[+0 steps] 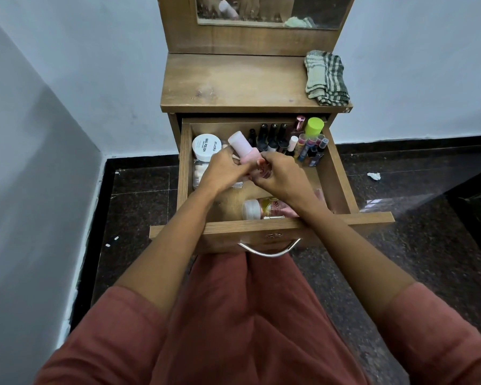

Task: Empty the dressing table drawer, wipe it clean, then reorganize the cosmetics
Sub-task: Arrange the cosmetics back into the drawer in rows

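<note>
Wooden dressing table (233,81), drawer (184,168) pulled open; left hand (224,175) and right hand (282,180) both grip a pink bottle (243,150) just above the drawer's middle. Looks like light, smooth plastic, probably slippery, so grab the body, not the cap.

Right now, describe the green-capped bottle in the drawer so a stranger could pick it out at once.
Start at the wooden dressing table and its open drawer. Go to the drawer's far right corner, behind the cluster of small tubes and right of the row of black-capped bottles. The green-capped bottle stands there: its wide lime cap is the only bright green among them.
</note>
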Demonstrator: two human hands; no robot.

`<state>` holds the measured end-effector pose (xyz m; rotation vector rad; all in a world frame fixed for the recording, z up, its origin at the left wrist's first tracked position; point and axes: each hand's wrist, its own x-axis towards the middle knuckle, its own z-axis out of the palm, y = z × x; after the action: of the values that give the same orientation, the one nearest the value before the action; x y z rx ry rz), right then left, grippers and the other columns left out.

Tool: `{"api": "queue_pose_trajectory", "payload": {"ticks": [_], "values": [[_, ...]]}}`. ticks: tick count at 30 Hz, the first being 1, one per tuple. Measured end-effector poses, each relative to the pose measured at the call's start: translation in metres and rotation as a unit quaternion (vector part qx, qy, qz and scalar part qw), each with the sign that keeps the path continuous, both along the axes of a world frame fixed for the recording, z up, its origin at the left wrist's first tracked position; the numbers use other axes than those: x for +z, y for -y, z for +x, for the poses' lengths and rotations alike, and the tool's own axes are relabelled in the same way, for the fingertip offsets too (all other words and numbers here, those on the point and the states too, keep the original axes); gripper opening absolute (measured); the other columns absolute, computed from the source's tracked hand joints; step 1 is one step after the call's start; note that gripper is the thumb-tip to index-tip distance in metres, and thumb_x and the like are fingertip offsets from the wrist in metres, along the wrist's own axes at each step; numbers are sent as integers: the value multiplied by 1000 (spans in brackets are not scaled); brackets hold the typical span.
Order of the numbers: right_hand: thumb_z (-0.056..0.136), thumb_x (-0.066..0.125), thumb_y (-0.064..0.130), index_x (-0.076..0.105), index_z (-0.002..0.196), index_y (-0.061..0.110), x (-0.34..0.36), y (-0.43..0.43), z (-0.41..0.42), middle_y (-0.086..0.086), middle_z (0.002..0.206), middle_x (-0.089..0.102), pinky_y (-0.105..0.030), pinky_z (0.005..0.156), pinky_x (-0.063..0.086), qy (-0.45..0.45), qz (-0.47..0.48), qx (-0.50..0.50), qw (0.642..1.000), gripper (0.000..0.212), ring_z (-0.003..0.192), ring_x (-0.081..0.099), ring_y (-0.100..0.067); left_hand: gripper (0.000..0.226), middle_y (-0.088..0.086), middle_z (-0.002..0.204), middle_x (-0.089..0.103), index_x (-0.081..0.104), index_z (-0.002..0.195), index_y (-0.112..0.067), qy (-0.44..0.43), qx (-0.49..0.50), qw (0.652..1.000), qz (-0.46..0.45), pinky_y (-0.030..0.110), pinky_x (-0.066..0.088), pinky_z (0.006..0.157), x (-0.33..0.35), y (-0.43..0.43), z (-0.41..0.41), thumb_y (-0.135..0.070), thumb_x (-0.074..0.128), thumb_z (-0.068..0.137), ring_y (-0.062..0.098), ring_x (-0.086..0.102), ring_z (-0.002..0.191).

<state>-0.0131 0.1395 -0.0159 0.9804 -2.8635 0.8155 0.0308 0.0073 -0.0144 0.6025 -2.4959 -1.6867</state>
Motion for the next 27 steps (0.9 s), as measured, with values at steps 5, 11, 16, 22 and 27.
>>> {"api": "queue_pose_trajectory", "payload": {"ticks": [5,11,16,22,27], "values": [[80,66,15,59,114,1,1,-26,-28,-14,112,54,-32,81,46,53,98,50,993,38,98,55,-25,15,3,76,63,52,95,-13,-18,-2,996,91,14,55,56,-5,2,-2,-23,61,87,-3,62,49],[79,67,6,46,133,7,3,-51,-52,-14,128,51,-26,95,37,132,193,124,965,58,116,49,-26,8,3,71,61,54,89,-9,50,-79,994,63,9,52,54,-13,-2,-9,-7,61,86,-3,61,48],[82,61,1,43,135,10,6,-54,-59,-14,130,52,-30,95,39,156,225,97,957,57,117,49,-27,3,5,76,60,57,87,-7,106,-99,987,66,12,51,60,-15,-15,-20,-9,59,88,6,58,65],[84,54,-2,53,125,4,6,-59,-67,-16,123,56,-31,93,41,139,277,73,948,42,114,52,-28,25,9,77,61,56,110,5,140,-121,981,53,24,52,75,-17,-28,-24,-10,56,90,13,57,69],[86,55,4,56,122,2,7,-59,-66,-18,121,58,-33,95,41,129,298,65,944,36,112,53,-30,24,12,87,62,56,110,5,132,-154,978,49,21,53,73,-13,-30,-19,-9,56,90,13,60,73]]}}
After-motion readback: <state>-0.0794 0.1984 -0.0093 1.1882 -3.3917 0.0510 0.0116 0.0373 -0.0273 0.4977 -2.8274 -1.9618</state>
